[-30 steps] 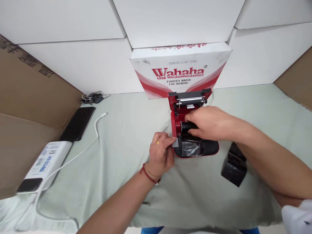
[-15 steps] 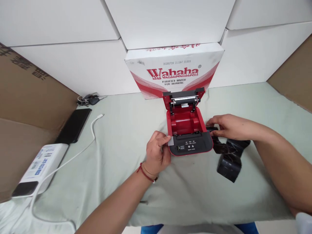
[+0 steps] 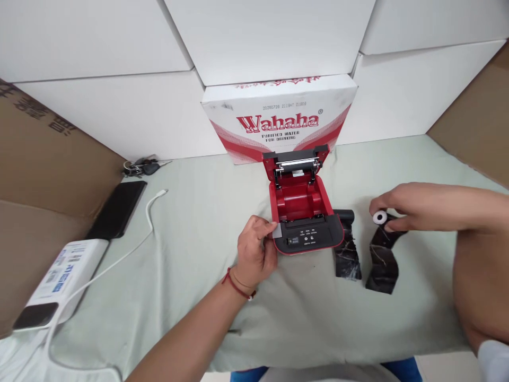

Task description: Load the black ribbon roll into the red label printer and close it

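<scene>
A small red and black printer (image 3: 304, 215) sits on the green cloth with its lid swung up and its red paper bay empty. My left hand (image 3: 256, 252) grips the printer's left front corner, fingers curled around the edge. My right hand (image 3: 397, 206) is off to the right, pinching a black roll with a white core (image 3: 379, 217); its black strip hangs down onto the cloth. A second black roll (image 3: 347, 244) lies just right of the printer with its strip unrolled.
A Wahaha water carton (image 3: 278, 119) stands right behind the printer. At the left lie keys (image 3: 139, 167), a black phone (image 3: 117, 208), a white cable (image 3: 153, 209) and a white power bank (image 3: 59, 276). Brown cardboard flanks both sides; white boxes form the back wall.
My right hand lifted a black roll out of the printer bay, set it down beside the printer and moved right to the other roll. The left hand stayed on the printer's corner.
</scene>
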`<state>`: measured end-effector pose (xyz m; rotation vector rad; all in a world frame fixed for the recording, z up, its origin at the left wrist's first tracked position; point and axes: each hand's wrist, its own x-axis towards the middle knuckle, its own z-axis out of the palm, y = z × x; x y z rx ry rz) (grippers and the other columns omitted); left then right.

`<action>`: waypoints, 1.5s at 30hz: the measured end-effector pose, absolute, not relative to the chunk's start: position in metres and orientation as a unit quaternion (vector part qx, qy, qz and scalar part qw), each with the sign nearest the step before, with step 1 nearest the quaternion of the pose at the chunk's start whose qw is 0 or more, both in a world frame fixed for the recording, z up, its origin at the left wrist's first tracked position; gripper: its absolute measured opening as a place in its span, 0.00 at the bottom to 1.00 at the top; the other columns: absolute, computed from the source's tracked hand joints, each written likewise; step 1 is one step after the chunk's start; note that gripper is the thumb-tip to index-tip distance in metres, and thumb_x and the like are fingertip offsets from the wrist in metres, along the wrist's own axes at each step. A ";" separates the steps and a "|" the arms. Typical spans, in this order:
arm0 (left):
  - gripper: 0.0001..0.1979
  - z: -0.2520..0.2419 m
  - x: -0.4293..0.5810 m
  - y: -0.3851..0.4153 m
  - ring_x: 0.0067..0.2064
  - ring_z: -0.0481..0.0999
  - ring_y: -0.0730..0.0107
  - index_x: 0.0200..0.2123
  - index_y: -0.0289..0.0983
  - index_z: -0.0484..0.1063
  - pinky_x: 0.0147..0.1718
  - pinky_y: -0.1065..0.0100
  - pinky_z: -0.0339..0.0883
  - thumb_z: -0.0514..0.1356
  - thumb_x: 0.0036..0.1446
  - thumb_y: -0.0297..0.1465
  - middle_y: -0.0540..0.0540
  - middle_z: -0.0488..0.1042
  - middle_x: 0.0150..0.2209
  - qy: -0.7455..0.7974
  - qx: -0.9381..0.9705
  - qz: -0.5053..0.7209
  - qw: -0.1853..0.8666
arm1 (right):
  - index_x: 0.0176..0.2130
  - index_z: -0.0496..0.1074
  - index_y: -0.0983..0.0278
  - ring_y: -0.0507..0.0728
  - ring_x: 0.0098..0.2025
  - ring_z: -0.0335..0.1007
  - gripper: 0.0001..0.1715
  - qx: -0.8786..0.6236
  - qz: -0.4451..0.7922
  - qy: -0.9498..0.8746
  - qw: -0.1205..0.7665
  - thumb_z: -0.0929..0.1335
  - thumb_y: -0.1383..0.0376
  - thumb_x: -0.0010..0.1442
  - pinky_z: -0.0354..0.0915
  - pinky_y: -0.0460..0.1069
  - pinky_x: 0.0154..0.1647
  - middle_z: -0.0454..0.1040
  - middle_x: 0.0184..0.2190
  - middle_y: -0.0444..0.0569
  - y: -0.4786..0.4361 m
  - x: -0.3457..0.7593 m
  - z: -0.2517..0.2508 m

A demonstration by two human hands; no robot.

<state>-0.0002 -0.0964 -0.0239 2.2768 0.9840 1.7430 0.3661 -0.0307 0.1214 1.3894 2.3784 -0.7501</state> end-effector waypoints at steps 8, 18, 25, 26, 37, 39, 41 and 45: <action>0.19 -0.023 0.000 -0.097 0.34 0.70 0.65 0.59 0.42 0.70 0.33 0.65 0.67 0.55 0.69 0.21 0.50 0.70 0.34 0.332 0.755 0.564 0.046 | 0.59 0.82 0.54 0.56 0.38 0.82 0.19 0.375 -0.221 0.900 -0.025 0.72 0.61 0.71 0.71 0.50 0.37 0.88 0.47 0.45 -0.052 0.275 0.179; 0.26 -0.021 0.002 -0.096 0.33 0.68 0.67 0.58 0.40 0.70 0.32 0.69 0.64 0.54 0.60 0.14 0.52 0.69 0.34 0.324 0.756 0.567 0.046 | 0.50 0.81 0.71 0.65 0.47 0.85 0.19 0.412 -0.002 0.903 0.123 0.62 0.78 0.70 0.68 0.53 0.39 0.85 0.47 0.62 -0.031 0.172 0.125; 0.29 -0.019 0.002 -0.096 0.33 0.68 0.67 0.59 0.40 0.69 0.33 0.68 0.65 0.53 0.58 0.13 0.51 0.71 0.35 0.322 0.761 0.561 0.032 | 0.53 0.82 0.69 0.63 0.48 0.85 0.14 0.404 -0.057 0.913 -0.005 0.67 0.72 0.74 0.73 0.53 0.45 0.87 0.50 0.59 -0.026 0.191 0.114; 0.29 -0.019 0.002 -0.096 0.33 0.68 0.67 0.59 0.40 0.69 0.32 0.68 0.65 0.53 0.58 0.13 0.51 0.71 0.35 0.324 0.762 0.560 0.031 | 0.53 0.82 0.67 0.62 0.47 0.85 0.13 0.390 -0.062 0.916 -0.071 0.68 0.70 0.75 0.75 0.53 0.46 0.87 0.49 0.57 -0.034 0.200 0.111; 0.24 -0.024 -0.001 -0.103 0.35 0.75 0.68 0.61 0.42 0.70 0.37 0.65 0.72 0.58 0.64 0.19 0.51 0.74 0.36 0.391 0.717 0.569 0.101 | 0.65 0.76 0.71 0.61 0.67 0.78 0.22 0.247 0.094 0.895 -0.358 0.69 0.72 0.75 0.60 0.63 0.81 0.84 0.63 0.57 -0.127 0.242 0.023; 0.19 -0.021 0.000 -0.105 0.36 0.77 0.69 0.57 0.42 0.72 0.41 0.65 0.74 0.61 0.65 0.22 0.51 0.75 0.37 0.429 0.661 0.599 0.143 | 0.66 0.76 0.70 0.59 0.70 0.76 0.23 0.246 0.100 0.889 -0.373 0.69 0.73 0.75 0.53 0.64 0.85 0.83 0.65 0.55 -0.125 0.242 0.013; 0.12 -0.013 0.000 -0.103 0.39 0.79 0.69 0.51 0.41 0.74 0.43 0.66 0.74 0.63 0.66 0.24 0.50 0.76 0.40 0.480 0.588 0.628 0.172 | 0.67 0.75 0.68 0.58 0.71 0.75 0.24 0.251 0.102 0.884 -0.382 0.68 0.74 0.75 0.50 0.64 0.87 0.83 0.65 0.52 -0.123 0.242 0.008; 0.07 0.016 -0.004 -0.084 0.50 0.79 0.65 0.48 0.42 0.76 0.49 0.65 0.73 0.61 0.69 0.29 0.46 0.79 0.49 0.551 0.511 0.632 0.185 | 0.67 0.76 0.67 0.57 0.71 0.74 0.25 0.258 0.099 0.877 -0.393 0.67 0.75 0.75 0.48 0.64 0.88 0.83 0.65 0.50 -0.122 0.241 0.006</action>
